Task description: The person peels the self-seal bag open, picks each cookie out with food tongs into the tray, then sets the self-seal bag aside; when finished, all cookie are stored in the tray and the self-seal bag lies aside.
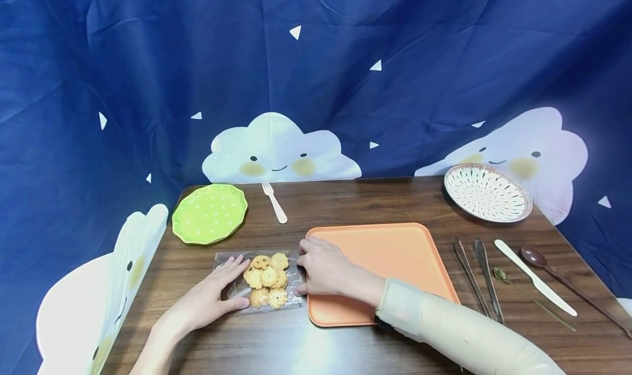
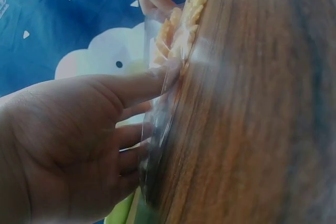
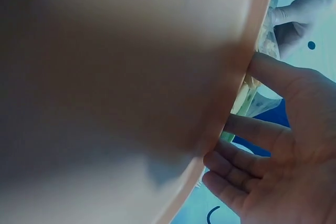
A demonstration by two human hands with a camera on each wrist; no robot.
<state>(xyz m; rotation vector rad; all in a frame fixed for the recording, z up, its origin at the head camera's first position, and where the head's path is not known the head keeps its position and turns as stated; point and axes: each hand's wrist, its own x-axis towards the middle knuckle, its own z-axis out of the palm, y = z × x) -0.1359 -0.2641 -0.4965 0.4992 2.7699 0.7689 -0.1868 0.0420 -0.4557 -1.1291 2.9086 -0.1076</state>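
A clear plastic bag of cookies (image 1: 269, 278) lies flat on the table, left of the orange tray (image 1: 390, 254). My left hand (image 1: 212, 295) rests on the bag's left part, its fingers straight and spread; in the left wrist view the left hand's thumb (image 2: 149, 83) touches the film beside the cookies (image 2: 184, 27). At the bag's right edge is my right hand (image 1: 328, 268), its wrist over the tray. In the right wrist view the right hand (image 3: 278, 140) has loosely bent, spread fingers, and the tray's rim (image 3: 257, 24) partly hides their tips.
A green plate (image 1: 209, 214) stands at the back left, beside a white fork (image 1: 274, 202). At the back right is a patterned plate (image 1: 486, 194). Right of the tray lie metal tongs (image 1: 486, 279), a dried flower stem (image 1: 530, 295), a white knife (image 1: 535, 279) and a brown spoon (image 1: 568, 282).
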